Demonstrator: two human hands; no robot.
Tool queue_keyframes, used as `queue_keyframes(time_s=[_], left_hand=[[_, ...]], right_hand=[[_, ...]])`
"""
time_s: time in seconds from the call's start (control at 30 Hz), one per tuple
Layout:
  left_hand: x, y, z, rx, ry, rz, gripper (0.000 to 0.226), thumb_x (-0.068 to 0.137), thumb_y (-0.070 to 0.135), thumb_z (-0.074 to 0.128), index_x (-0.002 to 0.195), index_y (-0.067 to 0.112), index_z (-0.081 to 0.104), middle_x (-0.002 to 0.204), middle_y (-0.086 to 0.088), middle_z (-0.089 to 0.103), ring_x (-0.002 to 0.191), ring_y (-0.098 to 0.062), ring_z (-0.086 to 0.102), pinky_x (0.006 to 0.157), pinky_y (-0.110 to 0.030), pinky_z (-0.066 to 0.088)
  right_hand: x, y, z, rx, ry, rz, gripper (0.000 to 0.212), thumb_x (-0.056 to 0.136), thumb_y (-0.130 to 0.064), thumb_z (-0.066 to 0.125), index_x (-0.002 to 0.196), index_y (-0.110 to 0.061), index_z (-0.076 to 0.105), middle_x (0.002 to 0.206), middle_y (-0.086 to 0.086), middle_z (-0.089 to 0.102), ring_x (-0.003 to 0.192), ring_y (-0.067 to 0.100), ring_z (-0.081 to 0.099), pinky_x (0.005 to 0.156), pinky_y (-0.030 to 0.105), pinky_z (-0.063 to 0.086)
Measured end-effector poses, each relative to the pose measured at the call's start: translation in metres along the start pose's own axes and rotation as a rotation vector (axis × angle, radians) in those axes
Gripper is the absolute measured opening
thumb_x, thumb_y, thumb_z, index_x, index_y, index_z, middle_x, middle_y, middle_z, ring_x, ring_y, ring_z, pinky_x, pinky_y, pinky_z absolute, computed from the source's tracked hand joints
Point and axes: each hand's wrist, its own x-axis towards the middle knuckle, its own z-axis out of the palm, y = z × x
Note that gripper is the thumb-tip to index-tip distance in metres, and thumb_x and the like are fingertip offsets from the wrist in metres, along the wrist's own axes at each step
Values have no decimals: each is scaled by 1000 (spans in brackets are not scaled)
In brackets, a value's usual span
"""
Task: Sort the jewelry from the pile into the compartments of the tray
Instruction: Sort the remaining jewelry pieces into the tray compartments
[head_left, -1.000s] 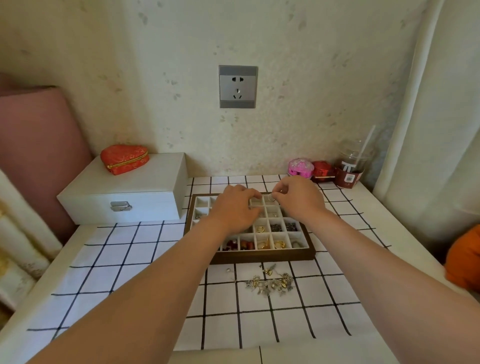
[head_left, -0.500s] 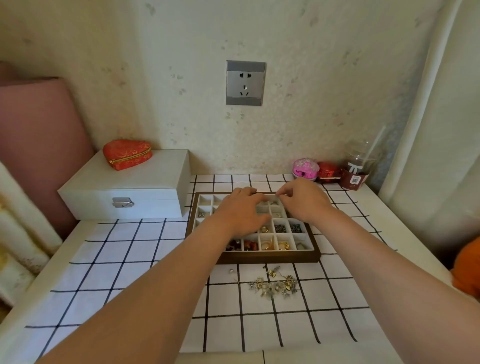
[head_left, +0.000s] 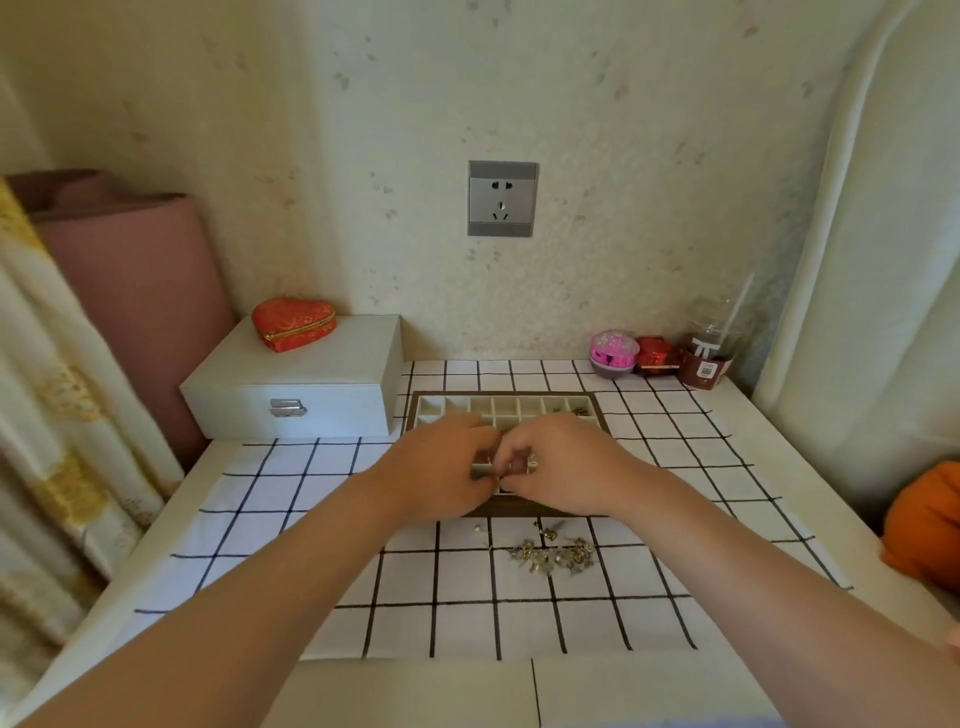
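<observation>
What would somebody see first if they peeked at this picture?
The left hand and right hand meet over the tray in the middle. Just nearer the person lies a glittery pile of jewelry, and a red heart box sits on the white box at the left.

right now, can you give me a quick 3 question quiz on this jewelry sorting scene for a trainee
1. True or false: the jewelry pile lies on the near side of the tray, towards the person.
2. What sits on the white box? A) a book B) a red heart-shaped case C) a pair of scissors
3. Fill in: the left hand and right hand meet over the ____.

Key: 1 true; 2 B; 3 tray.
</observation>
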Motion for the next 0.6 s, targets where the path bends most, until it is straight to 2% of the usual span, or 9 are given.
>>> queue_keyframes(time_s=[0.07, 0.13, 0.2, 0.27, 0.37, 0.47, 0.6], left_hand=[[-18, -3, 1, 46, 37, 25, 13, 85, 33, 67, 96, 31, 63, 88, 15, 47, 84, -4, 46, 64, -15, 34], [-34, -7, 1, 57, 79, 35, 12, 84, 34, 69, 95, 31, 65, 90, 15, 50, 84, -2, 46, 65, -12, 31], [-47, -10, 1, 52, 98, 40, 10, 82, 32, 71, 90, 31, 65, 91, 14, 52, 85, -3, 47, 68, -13, 34], [-55, -13, 3, 60, 93, 38, 10, 82, 31, 72, 91, 31, 66, 93, 13, 53, 87, -4, 47, 71, -17, 39], [-61, -15, 6, 73, 97, 49, 16, 81, 31, 74, 96, 31, 70, 94, 11, 53, 89, -6, 47, 73, -24, 45], [-60, -16, 9, 65, 127, 68, 19, 81, 30, 75, 100, 31, 71, 95, 10, 54, 89, -5, 47, 72, -23, 45], [-57, -18, 12, 33, 122, 46, 16, 82, 33, 74, 98, 34, 71, 95, 13, 55, 91, -1, 44, 73, -21, 43]], right_hand=[[-2, -7, 6, -50, -18, -41, 10, 86, -27, 74, 91, -35, 76, 77, -22, 61, 73, -4, 59, 65, 14, 43], [-2, -12, 10, -114, -44, -81, 10, 86, -27, 74, 92, -35, 77, 75, -22, 54, 71, -2, 54, 67, 18, 44], [-2, -16, 13, -195, -67, -115, 11, 88, -31, 72, 96, -36, 77, 76, -22, 49, 74, -1, 50, 70, 23, 46], [-3, -19, 16, -226, -89, -134, 13, 90, -33, 70, 100, -35, 78, 75, -23, 47, 72, -2, 47, 64, 17, 39], [-3, -26, 21, -327, -130, -177, 17, 94, -36, 65, 105, -35, 78, 85, -22, 59, 80, -1, 52, 59, 13, 28], [-1, -28, 29, -416, -132, -219, 21, 96, -35, 60, 109, -34, 77, 103, -13, 69, 96, 7, 61, 67, 22, 35], [0, -26, 32, -418, -117, -210, 18, 94, -33, 61, 102, -32, 77, 94, -13, 68, 88, 8, 61, 68, 25, 41]])
